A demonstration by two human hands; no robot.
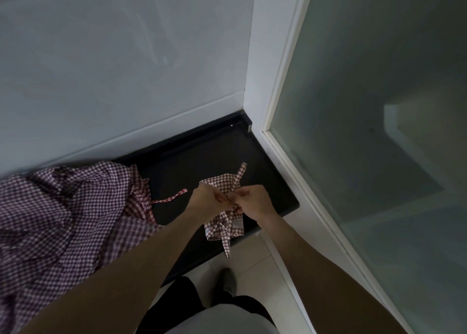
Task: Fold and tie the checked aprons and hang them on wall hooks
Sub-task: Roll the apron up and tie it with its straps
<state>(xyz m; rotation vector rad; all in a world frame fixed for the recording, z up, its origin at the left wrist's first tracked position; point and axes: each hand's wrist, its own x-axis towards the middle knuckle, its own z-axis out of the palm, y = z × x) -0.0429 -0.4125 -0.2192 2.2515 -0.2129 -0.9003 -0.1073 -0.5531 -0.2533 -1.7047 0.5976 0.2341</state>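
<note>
A: Start with the folded apron [223, 208]. Where do you have it?

B: It lies a little below the frame's centre on the black counter [192, 161], a small checked bundle. One strap end [240, 173] sticks up toward the wall and another tail [227, 247] hangs over the counter's front edge.

A: And your hands?

B: Your left hand [208, 202] and right hand [254, 202] meet right over the bundle, fingertips nearly touching. Each pinches a bit of strap between thumb and fingers, a narrow, closed pinch, not a full fist. I'd judge you are cinching the knot, so the flat counter takes the bundle's weight and keeps the fold from springing open while you pull.

A: What about the rest?

B: At the left of the frame sits a loose heap of checked aprons [63, 220], unfolded, with a thin strap [169, 197] trailing toward your left hand. Keeping it apart from the bundle stops the straps from tangling.

A: Hooks?

B: None in view. The white wall [113, 68] fills the upper left, a frosted glass door [379, 131] the right, and your foot [228, 280] stands on pale tile [255, 260] at the bottom. Hanging comes after the knot holds, I'd say.
</note>
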